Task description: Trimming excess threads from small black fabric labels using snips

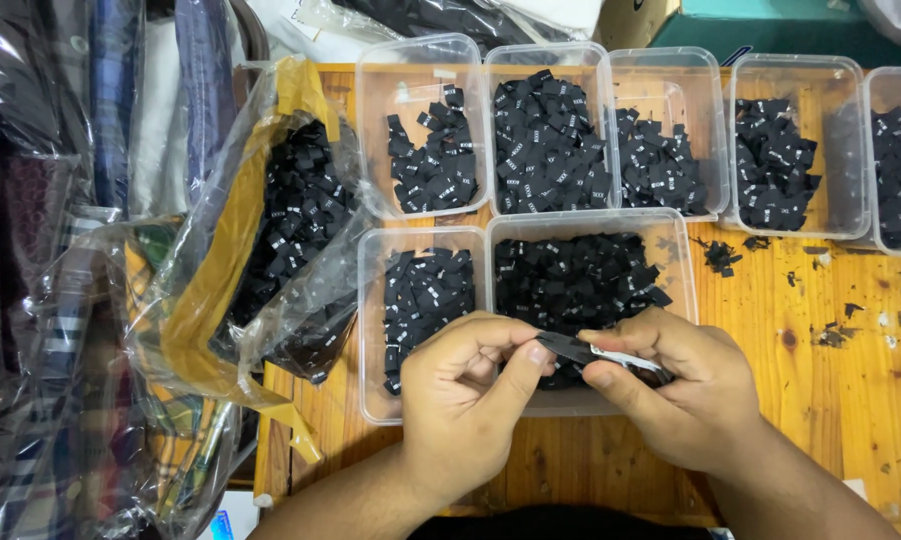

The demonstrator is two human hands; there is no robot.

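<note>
Between left hand [466,395] and right hand [686,395], black label strip [571,349] lengthwise left-to-right.

tubs [420,72]: 7 | bags [271,250]: 1 | hands [461,400]: 2 | labels [551,150]: seemingly hundreds

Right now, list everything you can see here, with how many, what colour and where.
clear plastic tubs: seven, five in the back row, two in front, all holding black labels
black fabric labels: too many to count, black with small white print, in the tubs
plastic bag of labels: one, clear over yellow, left of the tubs
bagged garments: several, checked, far left
wooden table: one, orange-brown, strewn with black scraps
label strip: one, black and white, pinched between both hands
left hand
right hand
</note>
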